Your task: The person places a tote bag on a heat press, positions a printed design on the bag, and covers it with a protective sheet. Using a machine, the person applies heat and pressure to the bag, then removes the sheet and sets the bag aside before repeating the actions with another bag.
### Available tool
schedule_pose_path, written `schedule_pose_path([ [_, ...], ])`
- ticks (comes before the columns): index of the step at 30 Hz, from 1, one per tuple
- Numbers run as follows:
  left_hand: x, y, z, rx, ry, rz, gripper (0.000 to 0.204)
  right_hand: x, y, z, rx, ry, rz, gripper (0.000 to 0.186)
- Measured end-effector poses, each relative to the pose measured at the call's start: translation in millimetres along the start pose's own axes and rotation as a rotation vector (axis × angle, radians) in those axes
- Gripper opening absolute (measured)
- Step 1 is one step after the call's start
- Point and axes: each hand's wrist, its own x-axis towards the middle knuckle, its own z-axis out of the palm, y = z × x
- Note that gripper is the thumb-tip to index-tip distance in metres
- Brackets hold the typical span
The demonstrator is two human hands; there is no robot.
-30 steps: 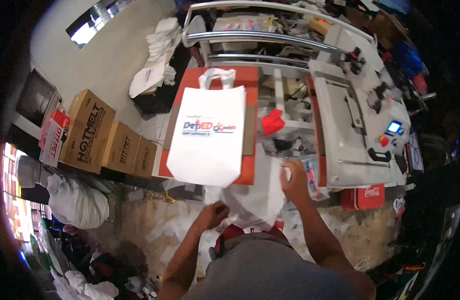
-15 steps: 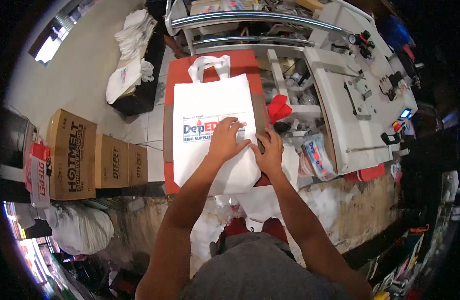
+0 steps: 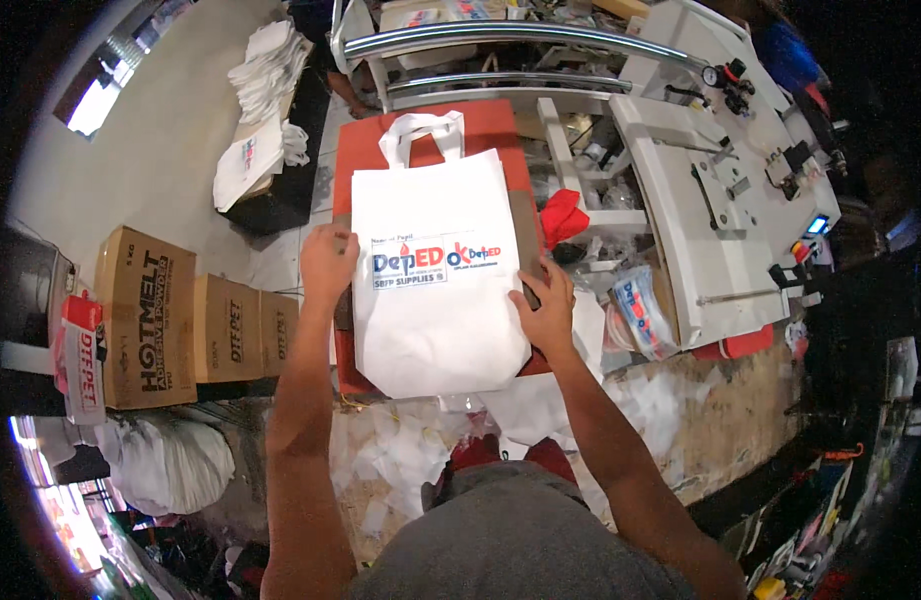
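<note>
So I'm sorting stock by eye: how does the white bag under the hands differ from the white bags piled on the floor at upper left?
The white bag lies single and flat on the red board, handles spread at the top, while the pile of bags is a loose heap on the floor. The flat bag shows its whole blue and red print; the pile shows only a small bit of print. The left hand and right hand press the flat bag's edges; nobody touches the pile. Both are white.

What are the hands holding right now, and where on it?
Both hands rest on the white tote bag: left hand at its left edge, right hand at its right edge.
</note>
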Motion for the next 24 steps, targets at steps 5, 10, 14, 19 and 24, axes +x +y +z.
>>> schedule_pose_path([
  [5,-47,73,34,-0.224,-0.214,0.199,0.028,3,0,1,0.023,0.030,-0.042,0.036],
  [10,-65,160,79,-0.227,-0.203,0.424,0.036,1,1,-2,0.030,0.072,-0.068,0.029],
  [14,-65,170,90,-0.190,-0.180,0.366,0.030,2,-3,-3,0.028,0.105,-0.105,0.026],
  [19,-63,160,106,-0.181,-0.085,0.355,0.018,3,-6,-3,-0.002,0.136,-0.130,0.026],
  [24,-20,96,70,-0.206,-0.102,-0.058,0.015,1,3,-7,-0.012,0.136,-0.109,0.026],
])
